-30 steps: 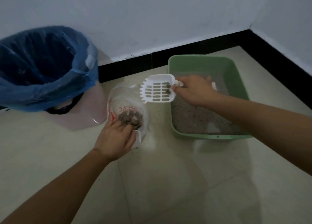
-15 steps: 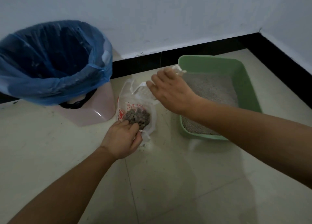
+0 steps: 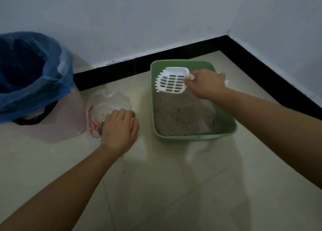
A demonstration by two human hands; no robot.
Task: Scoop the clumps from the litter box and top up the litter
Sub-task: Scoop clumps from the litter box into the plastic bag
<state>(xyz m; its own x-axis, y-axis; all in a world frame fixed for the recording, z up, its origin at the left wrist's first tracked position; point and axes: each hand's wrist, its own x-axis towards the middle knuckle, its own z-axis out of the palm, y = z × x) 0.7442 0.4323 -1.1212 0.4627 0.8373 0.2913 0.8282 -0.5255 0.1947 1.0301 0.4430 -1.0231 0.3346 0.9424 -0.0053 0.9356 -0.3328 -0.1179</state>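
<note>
Corner of a tiled room, dim light

A pale bin [image 3: 57, 124] lined with a blue bag [image 3: 34, 84] stands at left on the glossy cream floor tiles [image 3: 156, 187], close to the wall. A black skirting strip [image 3: 174, 55] runs along the foot of the white walls [image 3: 156, 18] and turns at the corner.

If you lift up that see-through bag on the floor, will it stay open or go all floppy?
Probably floppy: the clear plastic bag is thin and crumpled, and the left hand rests on its near edge. It would likely sag at the bottom, where dark clumps sit. It looks light apart from those.
</note>
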